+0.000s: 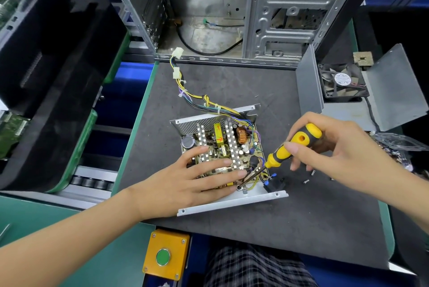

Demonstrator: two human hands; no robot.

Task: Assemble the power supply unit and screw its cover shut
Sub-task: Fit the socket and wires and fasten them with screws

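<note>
The open power supply unit (232, 202) lies on the dark mat, its circuit board (222, 140) with heat sinks and a copper coil exposed. My left hand (195, 177) rests flat on the board with straight fingers. My right hand (336, 147) grips a yellow-and-black screwdriver (290, 147); its tip sits on a screw at the board's near right corner. The grey metal cover (392, 91) with its fan (342, 80) lies at the right. Loose screws (306, 181) lie on the mat to the right of the unit.
An empty computer case (255, 8) stands behind the mat. The unit's wire bundle (185, 91) runs up toward it. A black case panel (53, 66) leans at the left. A yellow box with a green button (166, 255) sits at the near edge. A plastic bag (399, 145) lies at far right.
</note>
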